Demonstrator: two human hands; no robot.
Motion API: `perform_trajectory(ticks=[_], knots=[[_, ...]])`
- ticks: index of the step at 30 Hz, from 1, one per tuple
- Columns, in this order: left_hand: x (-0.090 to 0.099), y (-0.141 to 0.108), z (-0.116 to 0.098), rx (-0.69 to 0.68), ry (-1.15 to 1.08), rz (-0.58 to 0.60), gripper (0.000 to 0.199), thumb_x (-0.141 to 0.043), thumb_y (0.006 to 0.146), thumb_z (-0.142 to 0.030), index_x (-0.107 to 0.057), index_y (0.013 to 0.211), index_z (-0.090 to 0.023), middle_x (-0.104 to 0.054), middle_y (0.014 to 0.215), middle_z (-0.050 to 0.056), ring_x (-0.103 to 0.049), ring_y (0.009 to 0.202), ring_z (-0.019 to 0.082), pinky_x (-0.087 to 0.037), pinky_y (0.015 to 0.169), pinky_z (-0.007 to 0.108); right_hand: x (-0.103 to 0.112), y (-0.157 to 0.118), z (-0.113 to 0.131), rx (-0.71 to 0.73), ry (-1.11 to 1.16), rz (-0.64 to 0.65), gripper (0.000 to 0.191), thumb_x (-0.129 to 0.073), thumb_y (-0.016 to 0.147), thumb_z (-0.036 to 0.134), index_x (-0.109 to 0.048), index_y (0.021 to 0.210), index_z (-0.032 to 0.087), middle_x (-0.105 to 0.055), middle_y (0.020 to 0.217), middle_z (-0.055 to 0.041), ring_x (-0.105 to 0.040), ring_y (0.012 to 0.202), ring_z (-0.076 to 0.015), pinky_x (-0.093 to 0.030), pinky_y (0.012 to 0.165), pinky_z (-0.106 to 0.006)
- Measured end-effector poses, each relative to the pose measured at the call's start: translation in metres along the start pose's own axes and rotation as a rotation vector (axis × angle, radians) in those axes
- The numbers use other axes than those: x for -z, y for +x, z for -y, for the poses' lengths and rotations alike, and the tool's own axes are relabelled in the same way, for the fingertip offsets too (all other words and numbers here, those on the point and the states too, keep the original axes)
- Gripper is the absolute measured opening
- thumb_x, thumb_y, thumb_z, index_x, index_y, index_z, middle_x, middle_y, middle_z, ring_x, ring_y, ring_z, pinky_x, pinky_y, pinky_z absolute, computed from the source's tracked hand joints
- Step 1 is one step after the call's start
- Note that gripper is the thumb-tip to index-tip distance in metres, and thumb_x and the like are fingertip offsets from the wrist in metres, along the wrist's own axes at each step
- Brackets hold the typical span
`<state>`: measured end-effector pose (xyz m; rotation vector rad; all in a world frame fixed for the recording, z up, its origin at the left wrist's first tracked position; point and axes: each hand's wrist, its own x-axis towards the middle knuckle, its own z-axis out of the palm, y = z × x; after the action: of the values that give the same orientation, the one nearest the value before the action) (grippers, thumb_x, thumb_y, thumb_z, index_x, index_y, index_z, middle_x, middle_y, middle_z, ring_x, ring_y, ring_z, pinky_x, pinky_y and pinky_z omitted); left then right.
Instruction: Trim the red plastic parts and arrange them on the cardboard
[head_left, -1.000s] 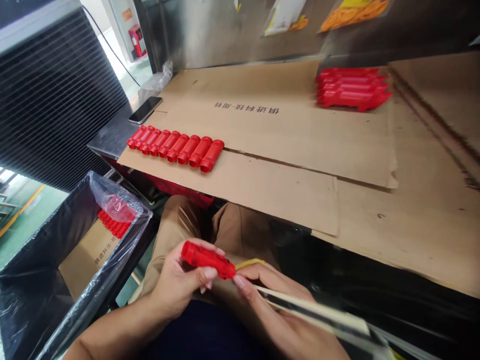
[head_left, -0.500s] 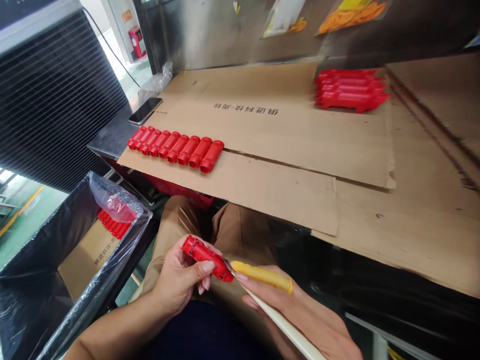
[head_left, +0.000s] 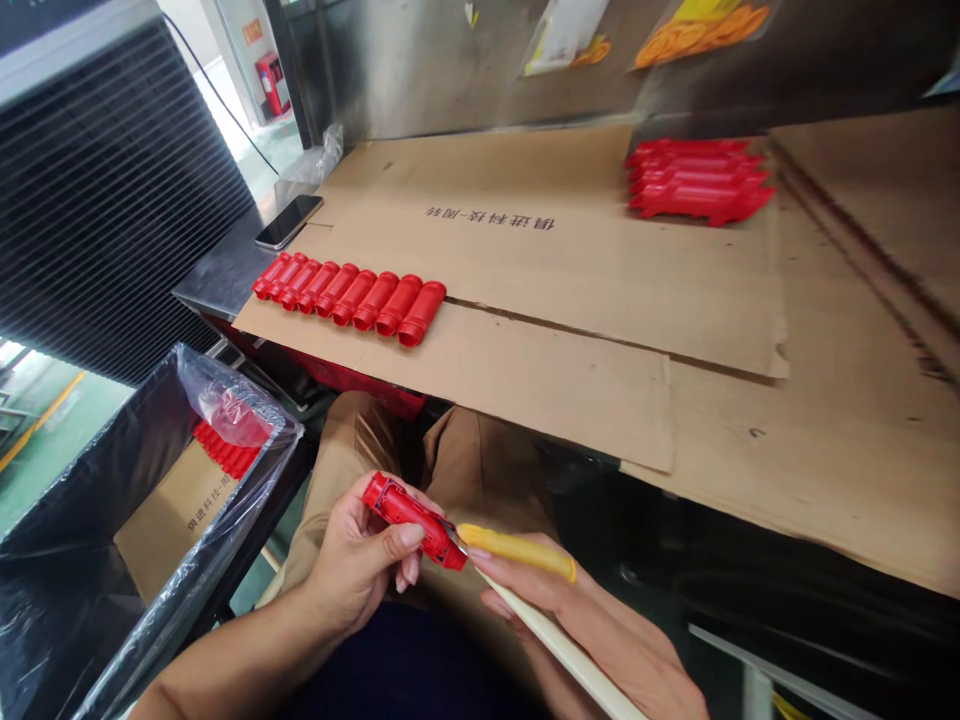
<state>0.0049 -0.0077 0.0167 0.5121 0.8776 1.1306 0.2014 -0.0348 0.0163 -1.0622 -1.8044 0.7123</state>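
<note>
A red plastic part [head_left: 401,508] with an openwork face lies tilted in my left hand [head_left: 358,560], the thumb pressing on its face. My right hand [head_left: 585,605] is closed round a knife with a long cream handle [head_left: 562,645]. The knife's metal tip touches the right end of the red part. A yellow cover [head_left: 517,552] sits on one finger of my right hand. Both hands are above my lap, in front of the table edge.
On the cardboard-covered table [head_left: 562,370] are a row of red parts [head_left: 375,300], a stack of red parts [head_left: 697,182] and a phone [head_left: 289,221]. At the left, a plastic-lined bin [head_left: 97,480] holds cardboard and more red parts.
The right hand and knife have shifted slightly left at the red part's end. The left hand keeps its hold, and the part has tilted very slightly.
</note>
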Motion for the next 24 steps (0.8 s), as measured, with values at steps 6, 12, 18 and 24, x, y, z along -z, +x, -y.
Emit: perform_trajectory(ticks=[6, 12, 18, 24], knots=[[0.003, 0.001, 0.003, -0.021, -0.058, -0.006, 0.032, -0.09, 0.077, -0.03, -0.068, 0.093, -0.013, -0.079, 0.093, 0.008, -0.057, 0.043, 0.003, -0.04, 0.039, 0.011, -0.001, 0.0, 0.002, 0.019, -0.048, -0.007, 0.041, -0.063, 0.095, 0.004, -0.068, 0.13, 0.027, -0.079, 0.116, -0.0029, -0.078, 0.101, -0.0164, -0.063, 0.096, -0.023], [0.004, -0.003, 0.004, -0.02, -0.023, -0.047, 0.037, -0.091, 0.075, -0.034, -0.066, 0.094, -0.013, -0.079, 0.095, 0.009, -0.057, 0.044, 0.003, -0.041, 0.039, 0.012, 0.001, -0.003, 0.0, 0.015, -0.057, -0.03, 0.038, -0.065, 0.095, 0.006, -0.069, 0.126, 0.027, -0.081, 0.112, -0.0028, -0.08, 0.099, -0.0184, -0.064, 0.095, -0.025], [0.002, -0.001, 0.002, -0.032, -0.007, -0.062, 0.041, -0.092, 0.074, -0.034, -0.064, 0.094, -0.013, -0.08, 0.096, 0.009, -0.057, 0.044, 0.003, -0.042, 0.039, 0.012, 0.002, -0.001, 0.0, -0.149, -0.009, 0.009, 0.022, -0.068, 0.096, 0.02, -0.074, 0.114, 0.03, -0.083, 0.104, -0.002, -0.082, 0.087, -0.0201, -0.067, 0.083, -0.025], [0.01, 0.004, 0.008, -0.047, 0.006, 0.027, 0.05, -0.091, 0.078, -0.031, -0.055, 0.111, -0.021, -0.077, 0.086, 0.0, -0.061, 0.041, 0.006, -0.046, 0.035, 0.012, 0.002, 0.003, -0.009, -0.168, 0.256, 0.05, 0.019, -0.065, 0.099, 0.023, -0.073, 0.114, 0.031, -0.083, 0.098, -0.0017, -0.081, 0.078, -0.0175, -0.066, 0.068, -0.02]])
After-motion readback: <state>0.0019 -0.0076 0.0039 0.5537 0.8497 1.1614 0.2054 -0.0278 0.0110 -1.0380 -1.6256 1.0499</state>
